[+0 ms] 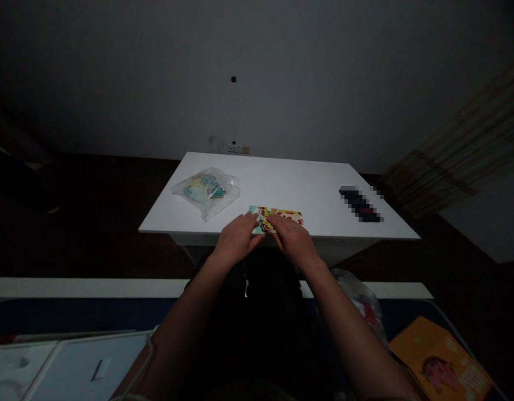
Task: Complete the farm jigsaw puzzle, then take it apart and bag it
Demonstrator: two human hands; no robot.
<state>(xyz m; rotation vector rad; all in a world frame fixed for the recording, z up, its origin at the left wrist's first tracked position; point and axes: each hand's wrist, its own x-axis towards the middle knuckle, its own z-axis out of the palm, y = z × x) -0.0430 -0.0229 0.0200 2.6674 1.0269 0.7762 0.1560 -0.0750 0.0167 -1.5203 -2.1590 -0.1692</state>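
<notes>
- Left hand (pixel 236 236), center of the frame: fingertips on the left part of the printed card; whether it grips or merely presses cannot be told.
- Right hand (pixel 294 236), just beside it: fingers over the card's middle and right part; grip likewise indeterminable.
- Multicolored printed card (pixel 274 211): at the near edge of the white tabletop (pixel 290 181), frame center, under both hands.
- Clear plastic bag (pixel 207 210), left of center: contains a printed item.
- Dark pixelated object (pixel 359 204): right side of the tabletop.

Bare hands (pixel 239 236), bare forearms (pixel 198 298), dark trousers (pixel 273 301)
</notes>
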